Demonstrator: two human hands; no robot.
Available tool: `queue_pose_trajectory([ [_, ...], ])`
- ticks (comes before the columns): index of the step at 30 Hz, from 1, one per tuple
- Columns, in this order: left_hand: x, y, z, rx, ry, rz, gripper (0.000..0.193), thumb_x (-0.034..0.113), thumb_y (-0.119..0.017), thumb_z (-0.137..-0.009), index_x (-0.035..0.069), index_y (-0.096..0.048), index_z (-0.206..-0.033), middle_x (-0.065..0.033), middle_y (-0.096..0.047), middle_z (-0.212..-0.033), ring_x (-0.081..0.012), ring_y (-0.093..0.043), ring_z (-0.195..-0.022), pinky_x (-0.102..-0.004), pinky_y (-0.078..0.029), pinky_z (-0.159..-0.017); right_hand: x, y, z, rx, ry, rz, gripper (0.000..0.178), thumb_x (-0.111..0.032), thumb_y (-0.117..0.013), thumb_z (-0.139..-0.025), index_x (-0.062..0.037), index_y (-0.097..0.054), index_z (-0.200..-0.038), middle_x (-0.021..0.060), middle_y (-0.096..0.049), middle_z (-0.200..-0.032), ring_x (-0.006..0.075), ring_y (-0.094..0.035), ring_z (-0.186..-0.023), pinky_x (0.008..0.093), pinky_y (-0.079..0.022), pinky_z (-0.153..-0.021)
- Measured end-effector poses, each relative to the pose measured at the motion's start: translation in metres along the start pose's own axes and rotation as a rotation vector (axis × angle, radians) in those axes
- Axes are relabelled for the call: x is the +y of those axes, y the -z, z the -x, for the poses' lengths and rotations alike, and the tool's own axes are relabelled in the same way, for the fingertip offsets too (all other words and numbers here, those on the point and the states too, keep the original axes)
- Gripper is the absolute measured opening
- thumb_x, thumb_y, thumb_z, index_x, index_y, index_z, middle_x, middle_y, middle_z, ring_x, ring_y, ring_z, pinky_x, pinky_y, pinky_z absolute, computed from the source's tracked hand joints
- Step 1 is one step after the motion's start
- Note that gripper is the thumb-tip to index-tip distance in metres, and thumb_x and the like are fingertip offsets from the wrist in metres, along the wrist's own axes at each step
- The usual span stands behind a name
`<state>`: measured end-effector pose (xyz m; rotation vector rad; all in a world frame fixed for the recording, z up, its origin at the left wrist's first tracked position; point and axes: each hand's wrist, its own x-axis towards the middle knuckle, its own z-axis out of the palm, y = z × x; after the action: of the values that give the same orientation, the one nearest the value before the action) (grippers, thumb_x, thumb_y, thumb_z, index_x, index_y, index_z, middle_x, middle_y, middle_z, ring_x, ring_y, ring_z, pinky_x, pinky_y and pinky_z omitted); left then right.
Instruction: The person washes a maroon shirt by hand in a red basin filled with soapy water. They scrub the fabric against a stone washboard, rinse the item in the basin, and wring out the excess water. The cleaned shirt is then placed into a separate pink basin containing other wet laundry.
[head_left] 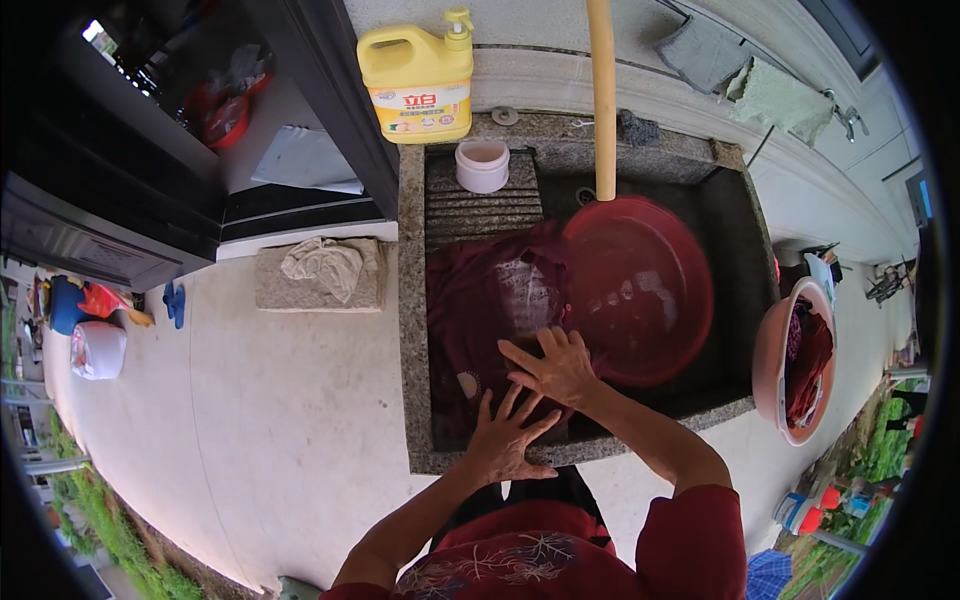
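A wet maroon garment (pixel 465 315) lies spread over the ridged left side of a speckled stone sink (pixel 412 330). A whitish patch, either suds or a pattern, shows on its upper middle. My left hand (pixel 505 440) rests on the garment's lower part near the sink's front edge, fingers spread. Just above and to its right, my right hand (pixel 558 370) lies on the same garment with its fingers apart. Neither hand is closed round the cloth. Beside the garment, a red basin (pixel 690 300) of water sits in the sink's deeper right side.
A yellow pump jug (pixel 415 75) stands at the sink's back left, near a pale pink tub (pixel 482 167). A wooden pole (pixel 603 100) reaches down to the basin. Right of the sink is a pink basin (pixel 768 375) of clothes; left, a stone block (pixel 285 290) bears a cloth.
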<state>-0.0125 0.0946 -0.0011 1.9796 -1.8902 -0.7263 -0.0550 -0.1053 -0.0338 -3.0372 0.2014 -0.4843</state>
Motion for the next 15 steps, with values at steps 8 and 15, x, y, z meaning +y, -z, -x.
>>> queue_pose_trajectory([
  [8, 0.003, -0.003, 0.001, 0.007, 0.019, -0.037, 0.093, 0.078, -0.060, -0.062, 0.026, -0.043, -0.138, -0.0092, -0.017, -0.152, -0.0370, -0.010, -0.140, -0.0699, -0.017, -0.101, 0.018, -0.002, -0.024, 0.008, -0.147, 0.003, 0.043, -0.049, -0.063, -0.080, -0.0325, -0.058, -0.119, 0.0072, -0.046, -0.084, 0.0232, -0.051, -0.071, 0.0371, -0.043, -0.055],
  [15, 0.014, -0.006, -0.009, 0.014, -0.023, -0.007, 0.095, 0.078, -0.061, -0.060, 0.026, -0.044, -0.137, -0.0082, -0.016, -0.153, -0.0353, -0.009, -0.140, -0.0707, -0.015, -0.101, 0.050, -0.012, -0.021, -0.014, -0.348, 0.166, 0.042, -0.048, -0.061, -0.082, -0.0315, -0.058, -0.121, 0.0096, -0.050, -0.090, 0.0256, -0.055, -0.079, 0.0414, -0.046, -0.058],
])
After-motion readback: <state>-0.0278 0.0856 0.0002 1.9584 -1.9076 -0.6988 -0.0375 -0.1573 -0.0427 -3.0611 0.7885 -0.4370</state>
